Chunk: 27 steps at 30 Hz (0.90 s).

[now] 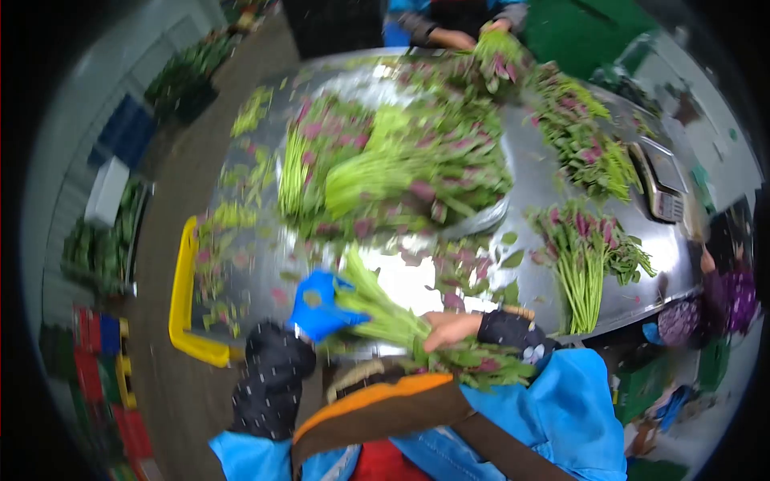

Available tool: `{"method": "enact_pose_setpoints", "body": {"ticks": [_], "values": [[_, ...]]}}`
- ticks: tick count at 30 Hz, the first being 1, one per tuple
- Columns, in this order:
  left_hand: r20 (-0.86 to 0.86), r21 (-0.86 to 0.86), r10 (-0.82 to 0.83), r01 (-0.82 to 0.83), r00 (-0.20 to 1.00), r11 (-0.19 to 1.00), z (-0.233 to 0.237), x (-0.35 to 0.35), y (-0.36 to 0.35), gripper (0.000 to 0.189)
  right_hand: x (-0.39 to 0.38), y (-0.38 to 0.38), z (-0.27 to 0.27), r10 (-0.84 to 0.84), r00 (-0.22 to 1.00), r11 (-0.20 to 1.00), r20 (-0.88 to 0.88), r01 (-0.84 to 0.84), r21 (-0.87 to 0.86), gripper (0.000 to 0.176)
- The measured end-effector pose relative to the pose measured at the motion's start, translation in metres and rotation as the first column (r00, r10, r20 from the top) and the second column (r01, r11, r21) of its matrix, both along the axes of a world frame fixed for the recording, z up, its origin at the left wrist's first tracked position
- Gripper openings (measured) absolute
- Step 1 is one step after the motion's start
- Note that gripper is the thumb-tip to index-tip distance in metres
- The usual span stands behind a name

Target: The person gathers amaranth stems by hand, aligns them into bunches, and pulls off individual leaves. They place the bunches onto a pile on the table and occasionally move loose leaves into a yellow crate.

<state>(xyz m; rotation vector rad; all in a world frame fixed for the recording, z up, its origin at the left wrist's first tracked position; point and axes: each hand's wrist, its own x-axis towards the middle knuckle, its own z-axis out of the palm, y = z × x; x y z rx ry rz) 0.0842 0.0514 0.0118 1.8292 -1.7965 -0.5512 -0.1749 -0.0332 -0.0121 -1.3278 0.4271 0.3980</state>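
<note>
A bunch of amaranth greens [381, 301] lies slantwise in front of me, its pale green stems up and left and its green and purple leaves down at the right. My left hand [322, 305], in a blue glove, is closed around the stem end, though blur softens the fingers. My bare right hand [451, 329] grips the bunch where stems meet leaves. Just beyond, a large heap of amaranth [417, 164] covers the middle of the metal table [525, 284]. Tied-looking bunches lie to the right, the nearest bunch [581, 268] with its stems toward me.
A weighing scale [662, 180] stands at the right edge. Loose leaves scatter over the table's left side, beside a yellow crate [183, 297]. Across the table, another person's hands [453, 38] are at a bunch [499, 60]. Stacked crates [96, 333] stand on the left floor.
</note>
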Motion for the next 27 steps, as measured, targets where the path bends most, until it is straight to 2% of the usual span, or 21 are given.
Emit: {"method": "enact_pose_setpoints", "body": {"ticks": [1,2,3,4,5,6,9,11,12,13,15,18,20,21,24,25,26,27], "values": [[0.035,-0.065,-0.041,0.043,0.999,0.997,0.005,-0.002,-0.002,0.056,-0.001,0.004,-0.002,-0.054,0.998,0.997,0.022,0.055,-0.046,0.04],[0.03,-0.047,-0.037,0.039,0.999,0.998,0.002,-0.003,-0.003,0.056,-0.002,0.006,-0.008,-0.113,0.992,0.988,0.053,0.118,-0.1,0.04],[0.033,-0.016,-0.049,0.049,0.998,0.999,0.001,-0.004,-0.003,0.062,-0.003,0.004,-0.016,-0.081,0.992,0.994,0.095,0.087,-0.066,0.041],[-0.078,0.009,-0.043,0.044,0.996,0.999,0.001,-0.007,-0.001,0.066,-0.003,0.006,-0.022,-0.056,0.989,0.998,0.137,0.061,-0.026,0.042],[-0.282,0.085,-0.029,0.055,0.959,0.995,-0.013,-0.005,0.002,0.067,-0.005,0.008,-0.02,-0.102,0.972,0.994,0.212,0.105,-0.003,0.04],[-0.467,0.134,-0.01,0.082,0.884,0.988,-0.017,-0.005,-0.001,0.067,-0.004,0.004,-0.02,-0.045,0.992,0.999,0.116,0.046,-0.004,0.058],[-0.575,0.208,0.076,0.055,0.815,0.977,0.0,-0.007,0.002,0.044,-0.002,0.003,-0.011,-0.03,0.996,0.999,0.08,0.033,-0.033,0.056],[-0.675,0.23,0.211,-0.07,0.707,0.971,0.014,0.002,-0.001,0.028,-0.002,0.002,-0.013,-0.043,0.998,0.999,0.055,0.044,-0.014,0.055],[-0.719,0.25,0.27,-0.124,0.641,0.96,0.017,0.009,-0.004,0.019,-0.003,0.003,-0.014,-0.06,0.994,0.998,0.09,0.063,-0.032,0.049],[-0.791,0.182,0.31,-0.281,0.527,0.942,0.001,0.023,-0.008,0.007,-0.003,0.003,-0.016,-0.076,0.989,0.995,0.124,0.083,-0.047,0.044],[-0.657,0.009,0.362,-0.473,0.662,0.881,-0.009,0.053,-0.006,0.007,-0.001,0.004,-0.008,-0.115,0.984,0.991,0.139,0.123,-0.048,0.038],[-0.544,-0.23,0.493,-0.686,0.679,0.691,0.033,0.032,-0.005,0.007,-0.003,0.003,-0.016,-0.14,0.978,0.987,0.154,0.15,-0.051,0.037],[-0.223,-0.441,0.275,-0.348,0.935,0.827,0.059,0.004,-0.004,0.009,-0.002,0.003,-0.018,-0.128,0.982,0.989,0.136,0.137,-0.063,0.037],[-0.034,-0.497,0.149,-0.147,0.988,0.856,0.065,-0.007,-0.003,0.01,-0.001,0.002,-0.018,-0.117,0.985,0.989,0.13,0.127,-0.073,0.037],[0.085,-0.189,0.047,-0.031,0.995,0.982,0.038,-0.027,0.0,0.016,-0.001,-0.002,-0.012,-0.01,0.997,0.993,0.083,0.02,-0.113,0.055],[0.051,-0.087,0.09,-0.086,0.995,0.993,0.036,-0.028,0.004,0.018,-0.003,-0.002,-0.01,-0.02,0.999,0.994,0.048,0.026,-0.107,0.055],[0.032,-0.002,0.127,-0.127,0.991,0.992,0.036,-0.025,0.004,0.02,-0.003,0.001,0.002,-0.102,0.994,0.986,0.032,0.105,-0.128,0.051],[0.022,-0.106,0.104,-0.101,0.994,0.989,0.028,-0.023,0.008,0.023,-0.002,0.001,0.01,-0.122,0.991,0.985,0.056,0.128,-0.112,0.047]]}}
